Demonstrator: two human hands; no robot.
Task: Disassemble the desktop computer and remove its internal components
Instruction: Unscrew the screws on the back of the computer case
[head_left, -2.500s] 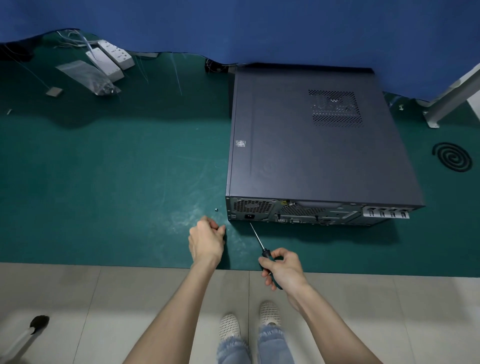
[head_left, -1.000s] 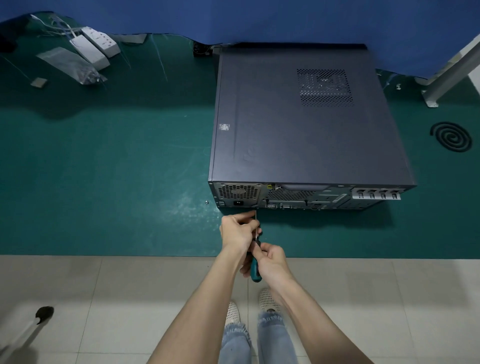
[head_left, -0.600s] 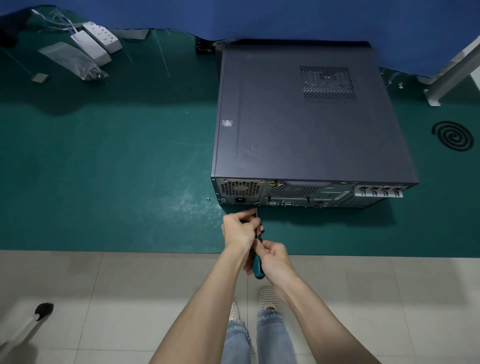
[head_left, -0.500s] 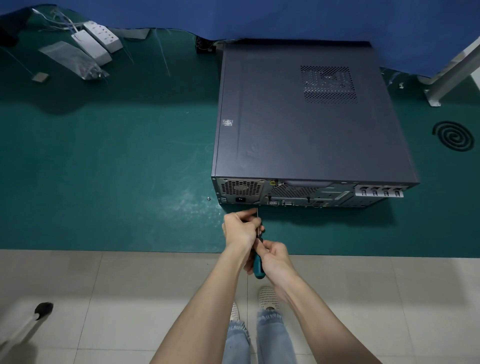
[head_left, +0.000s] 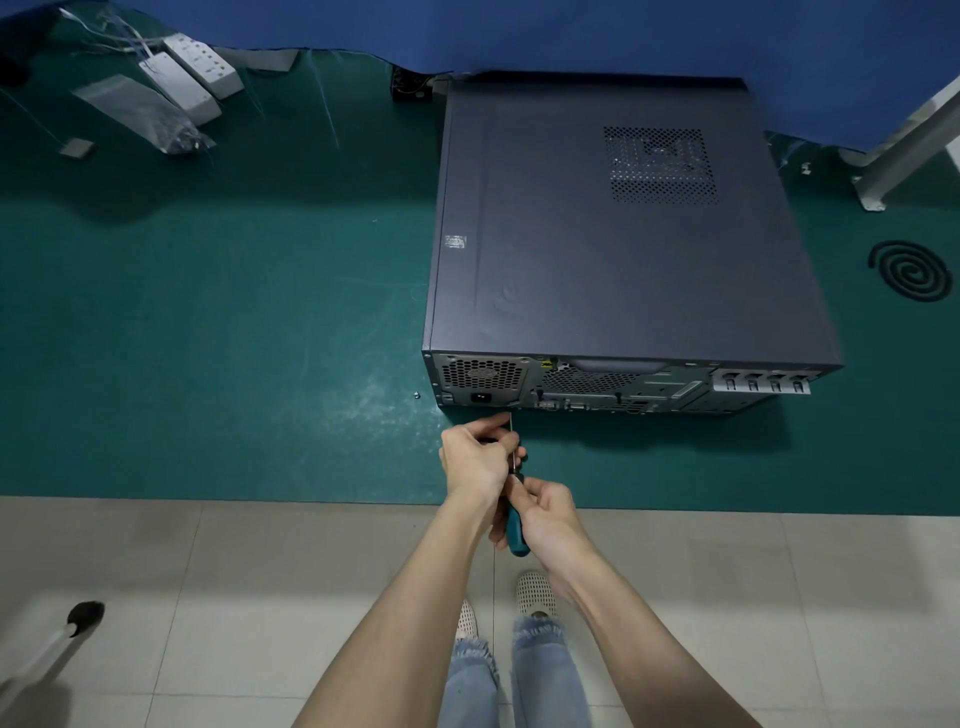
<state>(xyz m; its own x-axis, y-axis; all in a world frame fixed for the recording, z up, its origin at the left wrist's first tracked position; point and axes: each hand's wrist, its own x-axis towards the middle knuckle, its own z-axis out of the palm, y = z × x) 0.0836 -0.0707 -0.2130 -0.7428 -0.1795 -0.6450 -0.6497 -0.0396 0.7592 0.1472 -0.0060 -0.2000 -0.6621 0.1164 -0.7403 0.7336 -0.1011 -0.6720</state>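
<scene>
- The desktop computer (head_left: 623, 234) lies flat on its side on the green table (head_left: 208, 338), toward the right half. Its cover is closed, and its rear panel (head_left: 571, 387) faces the person.
- The case is straight ahead of both hands, only a little beyond them. Its long axis runs away from the person, toward the blue curtain.
- The screwdriver (head_left: 517, 535) points along almost the same line. The thin shaft goes forward to the lower edge of the rear panel, near the power supply grille (head_left: 483, 374). I cannot tell if the tip already sits in a screw.
- The left hand (head_left: 478, 457) is the nearer one to the case and pinches the shaft with curled fingers to guide it.
- The right hand (head_left: 545, 512) is behind it and is wrapped around the teal handle.
- In my judgement the step is loosening a rear screw, so the tip must stay in line with the screw.
- A small loose screw (head_left: 416, 395) lies on the table just left of the case corner.
- Farther away are white power strips (head_left: 200, 67) at the far left and a dark spiral coil (head_left: 911, 270) at the right.
</scene>
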